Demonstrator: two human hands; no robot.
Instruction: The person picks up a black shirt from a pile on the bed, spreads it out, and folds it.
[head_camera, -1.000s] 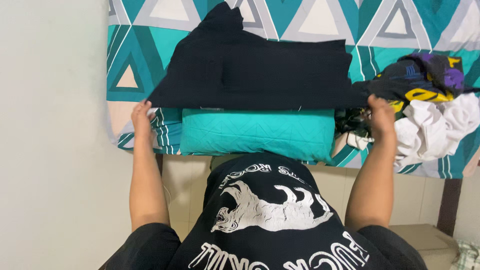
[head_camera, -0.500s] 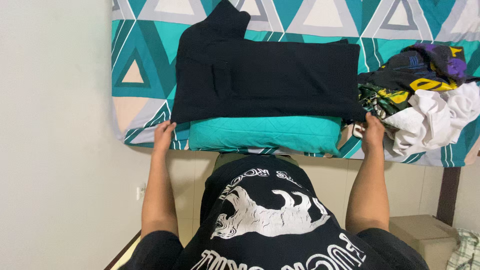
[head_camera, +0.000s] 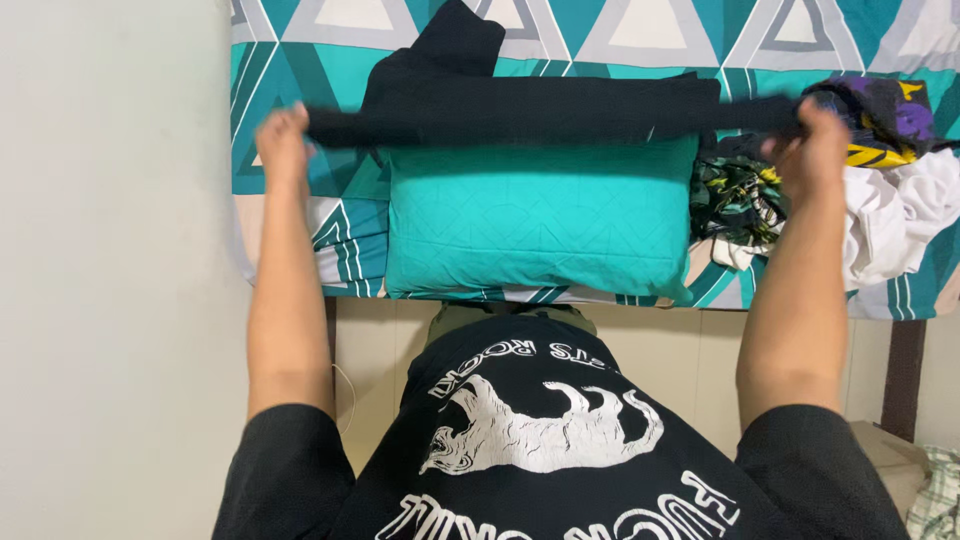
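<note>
While both arms reach out over the bed, the head view shows this:

Landmark: teal pillow (head_camera: 540, 225), lying flat at the near edge of the bed.
Black garment (head_camera: 520, 105): stretched into a long band just beyond the pillow's far edge, lifted at both ends; a sleeve-like part sticks out farther back, above the pillow's left half.
Left hand (head_camera: 283, 140): raised beyond the pillow's far left corner, fingers closed on the garment's left end.
Right hand (head_camera: 815, 140): raised beyond the pillow's far right corner, fingers clamped on the garment's right end.
Bedsheet (head_camera: 640, 35): teal with grey and cream triangles, under the pillow and stretching past it on all sides.
Clothes pile (head_camera: 880, 190): right of the pillow, a heap of white, black, yellow and purple fabric, just beside the right hand.
Leaf-patterned cloth (head_camera: 735, 195): touching the pillow's right edge, below the right wrist.
Wall (head_camera: 110, 270): plain and pale, well left of the pillow.
Cardboard box (head_camera: 890, 455): near and right of the pillow, below bed level.
</note>
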